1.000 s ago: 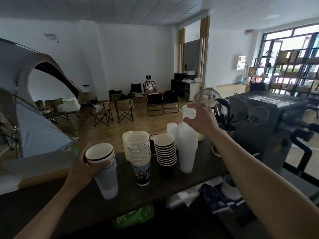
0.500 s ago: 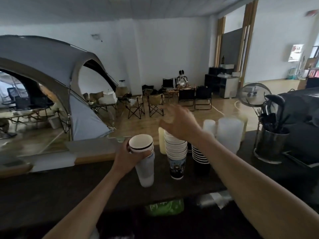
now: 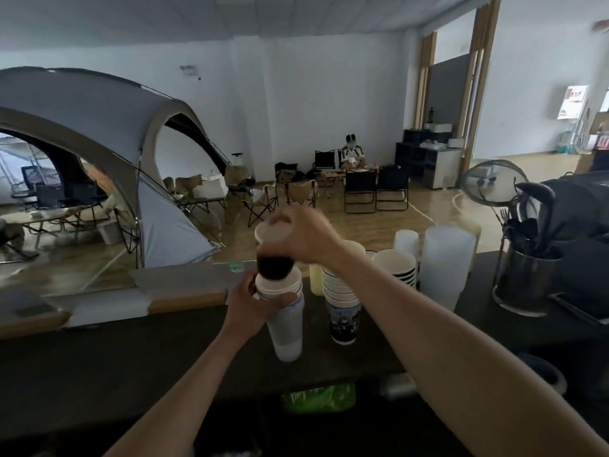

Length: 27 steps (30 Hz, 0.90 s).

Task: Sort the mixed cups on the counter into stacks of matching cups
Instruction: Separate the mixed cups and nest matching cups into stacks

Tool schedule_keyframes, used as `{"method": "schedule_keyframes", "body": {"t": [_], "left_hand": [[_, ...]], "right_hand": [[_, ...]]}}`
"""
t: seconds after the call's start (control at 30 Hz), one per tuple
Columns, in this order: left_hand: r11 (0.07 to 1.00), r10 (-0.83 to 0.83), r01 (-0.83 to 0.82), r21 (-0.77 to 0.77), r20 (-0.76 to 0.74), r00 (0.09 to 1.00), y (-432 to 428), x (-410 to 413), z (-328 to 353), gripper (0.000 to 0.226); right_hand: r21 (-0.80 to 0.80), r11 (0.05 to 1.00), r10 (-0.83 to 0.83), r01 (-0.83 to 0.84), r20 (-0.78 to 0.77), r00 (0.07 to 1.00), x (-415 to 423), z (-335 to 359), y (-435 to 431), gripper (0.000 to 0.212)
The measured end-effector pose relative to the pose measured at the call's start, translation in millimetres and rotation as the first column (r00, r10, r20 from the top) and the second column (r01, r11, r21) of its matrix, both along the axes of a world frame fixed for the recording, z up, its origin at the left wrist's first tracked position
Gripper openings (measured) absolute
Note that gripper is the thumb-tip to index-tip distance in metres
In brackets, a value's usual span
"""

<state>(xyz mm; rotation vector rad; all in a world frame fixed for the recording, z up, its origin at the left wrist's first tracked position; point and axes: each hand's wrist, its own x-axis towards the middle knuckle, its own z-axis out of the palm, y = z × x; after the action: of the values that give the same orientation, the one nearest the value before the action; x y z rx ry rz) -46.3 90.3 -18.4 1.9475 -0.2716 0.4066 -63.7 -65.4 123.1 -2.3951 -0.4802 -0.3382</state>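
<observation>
The right hand [image 3: 306,237] has swung over gripping a dark cup [image 3: 273,264], at 12 o'clock of the stack [image 3: 286,328] the left hand [image 3: 252,308] clasps.

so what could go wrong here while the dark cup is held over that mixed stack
The right hand grips the dark cup only near its rim, so it might slip. The right forearm passes close by the printed paper cup stack, which could be knocked into the striped stack beside it. The left hand holds the mixed stack near its top, so the frosted bottom cup may drop away.
</observation>
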Motion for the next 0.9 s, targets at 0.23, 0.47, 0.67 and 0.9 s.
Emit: {"method": "schedule_keyframes", "body": {"t": [0.23, 0.47, 0.67, 0.9], "left_hand": [[0.996, -0.084, 0.085, -0.033, 0.012, 0.996, 2, -1, 1, 0.084], [0.992, -0.116, 0.116, -0.046, -0.007, 0.993, 1, 3, 0, 0.083], [0.993, -0.116, 0.115, -0.039, -0.026, 0.993, -2, -4, 5, 0.075], [0.992, -0.120, 0.118, -0.043, -0.046, 0.992, -1, -6, 5, 0.059]], "right_hand": [[0.094, 0.925, -0.381, 0.369, 0.199, 0.903, -7, 58, -132, 0.069], [-0.142, 0.913, -0.391, 0.383, -0.028, 0.920, 6, 7, -180, 0.078], [-0.229, 0.908, -0.375, 0.352, -0.066, 0.925, 19, -30, -176, 0.083], [-0.498, 0.838, -0.371, 0.221, -0.225, 0.901, 19, -39, -162, 0.089]]}}
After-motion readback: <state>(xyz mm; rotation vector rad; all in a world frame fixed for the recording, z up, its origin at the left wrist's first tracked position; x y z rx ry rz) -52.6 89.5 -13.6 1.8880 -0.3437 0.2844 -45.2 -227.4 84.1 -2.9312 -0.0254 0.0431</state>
